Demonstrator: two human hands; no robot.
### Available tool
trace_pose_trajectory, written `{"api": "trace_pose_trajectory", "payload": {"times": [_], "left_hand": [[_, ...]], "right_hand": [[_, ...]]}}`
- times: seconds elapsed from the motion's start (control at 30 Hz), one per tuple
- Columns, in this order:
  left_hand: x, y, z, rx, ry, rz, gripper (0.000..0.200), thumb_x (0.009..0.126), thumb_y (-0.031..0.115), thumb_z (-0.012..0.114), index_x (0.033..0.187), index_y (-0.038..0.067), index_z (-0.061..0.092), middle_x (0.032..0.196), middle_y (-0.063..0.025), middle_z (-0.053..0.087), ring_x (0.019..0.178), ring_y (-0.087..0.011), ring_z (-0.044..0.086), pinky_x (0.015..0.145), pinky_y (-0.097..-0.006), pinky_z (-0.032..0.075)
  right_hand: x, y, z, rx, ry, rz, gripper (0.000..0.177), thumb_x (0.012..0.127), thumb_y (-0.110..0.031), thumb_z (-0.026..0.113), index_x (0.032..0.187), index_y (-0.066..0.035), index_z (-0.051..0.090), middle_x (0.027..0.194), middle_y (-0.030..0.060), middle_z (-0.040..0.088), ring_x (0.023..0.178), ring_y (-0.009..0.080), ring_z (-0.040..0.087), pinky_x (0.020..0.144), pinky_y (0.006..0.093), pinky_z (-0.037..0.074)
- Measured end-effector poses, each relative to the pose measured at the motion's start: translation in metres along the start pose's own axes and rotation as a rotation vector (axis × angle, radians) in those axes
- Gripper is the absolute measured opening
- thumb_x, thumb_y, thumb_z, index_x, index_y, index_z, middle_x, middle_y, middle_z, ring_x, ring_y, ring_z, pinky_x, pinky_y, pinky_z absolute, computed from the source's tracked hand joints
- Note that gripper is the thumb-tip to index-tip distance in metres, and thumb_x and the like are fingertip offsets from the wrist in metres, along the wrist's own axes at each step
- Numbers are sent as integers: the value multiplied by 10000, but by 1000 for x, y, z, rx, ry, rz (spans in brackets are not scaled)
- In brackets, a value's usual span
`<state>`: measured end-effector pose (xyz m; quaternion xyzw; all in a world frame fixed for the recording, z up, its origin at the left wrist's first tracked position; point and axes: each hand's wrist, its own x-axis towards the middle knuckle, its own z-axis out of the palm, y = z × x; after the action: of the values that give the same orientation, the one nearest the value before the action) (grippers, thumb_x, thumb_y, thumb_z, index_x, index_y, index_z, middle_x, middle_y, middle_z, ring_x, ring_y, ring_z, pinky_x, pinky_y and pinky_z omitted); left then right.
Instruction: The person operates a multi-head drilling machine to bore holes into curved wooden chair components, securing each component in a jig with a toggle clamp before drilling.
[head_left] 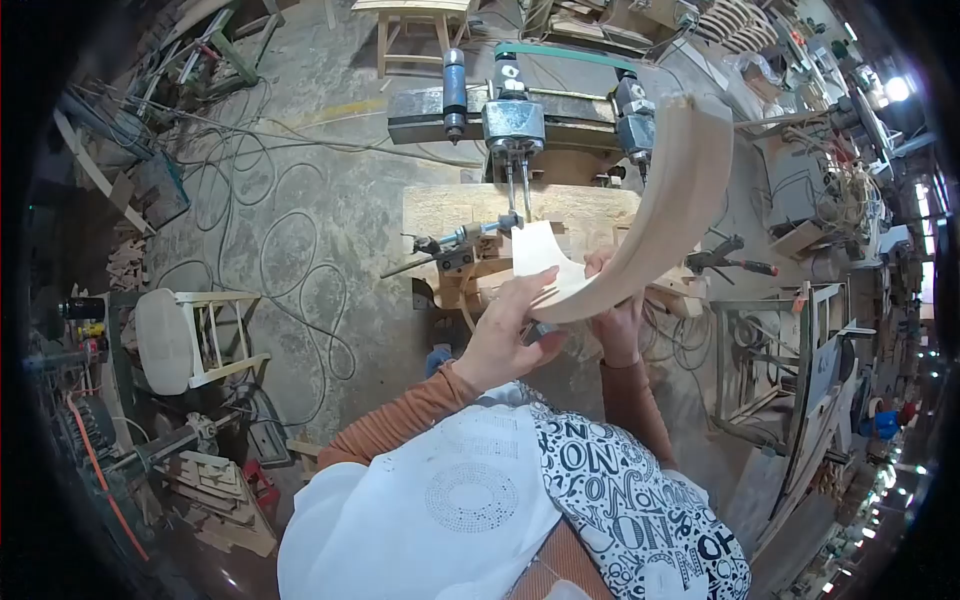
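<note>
A broad curved wooden piece (pixel 640 235) with pale, smooth faces is held up in front of my body, its far end rising at the right. My left hand (pixel 510 335) grips its lower left end, fingers laid over the edge and thumb underneath. Further right, my right hand (pixel 618 325) holds the same piece from beneath; part of that hand is hidden behind the wood. Just beyond stands a drilling machine (pixel 513 125) with two long bits pointing towards a wooden work board (pixel 435 208). A metal clamp (pixel 465 238) sits at the board's left side.
A pale wooden chair (pixel 165 340) lies on the floor at the left, with loops of cable (pixel 310 270) beside it. Another clamp with a red-tipped handle (pixel 735 260) is at the right. A wooden stool (pixel 410 25) stands at the back. Wood scraps (pixel 215 490) are piled lower left.
</note>
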<state>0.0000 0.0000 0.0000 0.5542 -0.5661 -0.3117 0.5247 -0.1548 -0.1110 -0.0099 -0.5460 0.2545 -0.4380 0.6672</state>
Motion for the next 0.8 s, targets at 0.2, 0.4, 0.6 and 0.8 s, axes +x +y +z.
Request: {"api": "trace_pose_trajectory", "payload": {"times": [0.2, 0.4, 0.6, 0.8], "left_hand": [[-3, -33, -24, 81, -125, -5, 817, 673, 40, 743, 1418, 116, 415, 1312, -172, 477, 1230, -355, 475, 1044, -423, 403], [10, -63, -38, 223, -279, 112, 750, 697, 16, 704, 1397, 147, 469, 1313, -145, 519, 1201, -336, 531, 997, -398, 465], [7, -77, -41, 314, -338, 223, 705, 689, 5, 693, 1358, 157, 533, 1273, -94, 578, 1116, -277, 614, 888, -359, 545], [5, -93, -38, 502, -325, 345, 576, 772, 86, 637, 1336, 173, 558, 1229, -52, 595, 982, -177, 671, 673, -263, 585]], "right_hand": [[-12, 28, 13, -93, 193, 18, 298, 854, -203, 680, 992, -82, 446, 901, 49, 455, 876, 164, 462, 871, 355, 400], [-13, 42, 19, -223, 147, -98, 364, 902, -372, 618, 1065, -58, 529, 925, 101, 574, 889, 183, 559, 873, 345, 454], [-13, 38, 40, 166, 76, -256, 372, 948, -451, 486, 890, -84, 474, 837, 93, 502, 832, 191, 472, 1021, 378, 311], [4, 37, 28, 119, 340, 244, 333, 994, -331, 500, 1130, -27, 515, 987, 85, 562, 995, 162, 524, 951, 314, 404]]}}
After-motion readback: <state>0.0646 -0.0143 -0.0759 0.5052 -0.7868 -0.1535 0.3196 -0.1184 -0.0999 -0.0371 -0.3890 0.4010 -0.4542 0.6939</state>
